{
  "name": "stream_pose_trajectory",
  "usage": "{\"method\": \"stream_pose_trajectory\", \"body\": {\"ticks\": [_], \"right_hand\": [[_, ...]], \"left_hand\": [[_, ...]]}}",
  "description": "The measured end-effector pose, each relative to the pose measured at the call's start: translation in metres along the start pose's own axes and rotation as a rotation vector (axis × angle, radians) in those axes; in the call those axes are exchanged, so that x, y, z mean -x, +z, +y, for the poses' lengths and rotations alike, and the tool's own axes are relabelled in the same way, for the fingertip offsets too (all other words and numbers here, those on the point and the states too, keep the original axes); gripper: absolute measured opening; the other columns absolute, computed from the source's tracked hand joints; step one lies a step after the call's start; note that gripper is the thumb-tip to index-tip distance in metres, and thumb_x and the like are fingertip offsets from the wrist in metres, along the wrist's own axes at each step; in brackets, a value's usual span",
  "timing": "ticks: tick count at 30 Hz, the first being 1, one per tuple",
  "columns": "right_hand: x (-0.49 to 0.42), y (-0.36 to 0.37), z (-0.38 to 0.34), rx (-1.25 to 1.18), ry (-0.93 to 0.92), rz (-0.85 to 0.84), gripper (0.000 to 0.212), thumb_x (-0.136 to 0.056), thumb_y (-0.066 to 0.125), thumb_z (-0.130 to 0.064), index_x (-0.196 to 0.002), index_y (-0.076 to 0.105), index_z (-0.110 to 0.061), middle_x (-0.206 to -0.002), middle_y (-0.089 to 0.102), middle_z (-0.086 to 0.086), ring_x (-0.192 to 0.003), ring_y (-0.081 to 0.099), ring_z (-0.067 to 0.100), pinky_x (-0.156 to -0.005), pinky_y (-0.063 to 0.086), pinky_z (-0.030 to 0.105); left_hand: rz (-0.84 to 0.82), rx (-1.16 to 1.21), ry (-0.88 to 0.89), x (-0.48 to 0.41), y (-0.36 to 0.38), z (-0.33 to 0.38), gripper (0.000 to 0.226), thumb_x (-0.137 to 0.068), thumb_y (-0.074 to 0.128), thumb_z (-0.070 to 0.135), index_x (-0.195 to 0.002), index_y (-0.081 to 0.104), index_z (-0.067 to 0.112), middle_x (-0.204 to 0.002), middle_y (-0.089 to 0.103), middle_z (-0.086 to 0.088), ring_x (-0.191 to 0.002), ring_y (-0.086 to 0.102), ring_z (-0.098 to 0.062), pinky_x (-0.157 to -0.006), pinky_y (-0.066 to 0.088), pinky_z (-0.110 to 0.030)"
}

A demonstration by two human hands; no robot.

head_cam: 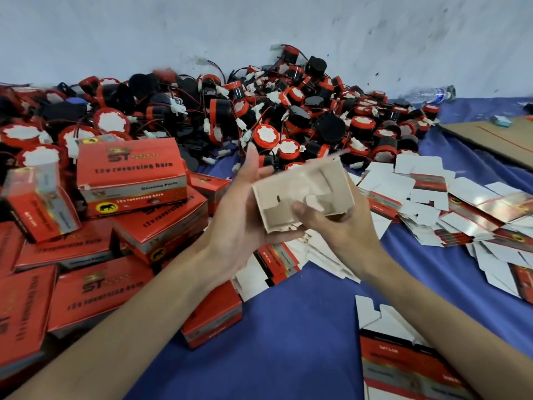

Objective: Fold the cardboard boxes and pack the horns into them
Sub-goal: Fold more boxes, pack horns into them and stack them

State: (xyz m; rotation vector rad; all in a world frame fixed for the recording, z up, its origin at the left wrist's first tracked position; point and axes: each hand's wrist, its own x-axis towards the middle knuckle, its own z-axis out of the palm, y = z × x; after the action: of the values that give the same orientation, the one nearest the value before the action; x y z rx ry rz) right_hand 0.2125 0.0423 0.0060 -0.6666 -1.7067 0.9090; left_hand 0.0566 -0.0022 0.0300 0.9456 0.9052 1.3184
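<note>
both hands, left hand (239, 215) and right hand (340, 226), clamp fingers on an open cardboard box (302, 194); reversing horns (259, 111) heap behind, packed boxes (129, 174) left, flat cartons (461, 203) right.

Bare blue cloth (294, 321) btwn forearms = free room; packed boxes (129, 174) block left, horn pile (288, 111) ahead.

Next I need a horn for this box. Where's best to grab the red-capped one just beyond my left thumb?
Take the red-capped horn by its round rim, fingers coming from above: its white-centred cap faces up, on top of the pile, while wires and neighbouring horns crowd its sides.
</note>
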Motion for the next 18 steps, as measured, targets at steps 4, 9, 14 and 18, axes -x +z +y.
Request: {"method": "stream_pose_trajectory", "body": {"ticks": [4,9,14,18], "right_hand": [[-0.004,-0.001,0.000,-0.142,0.141,0.056,0.046,-0.071,0.077,-0.029,-0.109,0.060,-0.009,-0.087,0.072,-0.008,-0.078,0.069,0.009,-0.060,0.052,0.018],[0.004,0.006,-0.002,-0.378,0.240,0.039,0.016,-0.076,0.055,-0.003,-0.074,0.064,-0.016,-0.062,0.061,-0.007,-0.061,0.061,0.010,-0.059,0.051,0.023],[0.005,0.008,-0.006,-0.538,0.334,0.043,0.028,-0.078,0.057,-0.004,-0.105,0.062,-0.006,-0.081,0.066,0.002,-0.085,0.064,0.021,-0.074,0.053,0.033],[0.005,0.009,-0.009,-0.635,0.355,0.054,0.030,-0.086,0.050,0.002,-0.115,0.054,0.010,-0.103,0.059,0.022,-0.102,0.059,0.038,-0.090,0.046,0.049]], "left_hand": [[-0.073,-0.117,0.124,0.001,0.011,-0.001,0.116,-0.032,0.065,0.091,-0.133,0.045,0.036,-0.124,0.064,0.003,-0.105,0.068,-0.016,-0.078,0.057,-0.033],[0.044,-0.466,0.197,0.000,0.011,-0.010,0.079,-0.054,0.085,0.040,-0.119,0.043,0.028,-0.129,0.053,-0.006,-0.111,0.061,-0.013,-0.087,0.057,-0.037],[-0.032,-0.388,0.165,0.000,0.008,-0.011,0.068,-0.066,0.070,0.025,-0.124,0.036,0.017,-0.111,0.066,-0.005,-0.088,0.069,-0.010,-0.070,0.056,-0.026],[-0.018,-0.407,0.150,-0.001,0.010,-0.011,0.070,-0.063,0.076,0.031,-0.122,0.039,0.021,-0.117,0.061,0.001,-0.094,0.066,-0.005,-0.067,0.053,-0.021]]}}
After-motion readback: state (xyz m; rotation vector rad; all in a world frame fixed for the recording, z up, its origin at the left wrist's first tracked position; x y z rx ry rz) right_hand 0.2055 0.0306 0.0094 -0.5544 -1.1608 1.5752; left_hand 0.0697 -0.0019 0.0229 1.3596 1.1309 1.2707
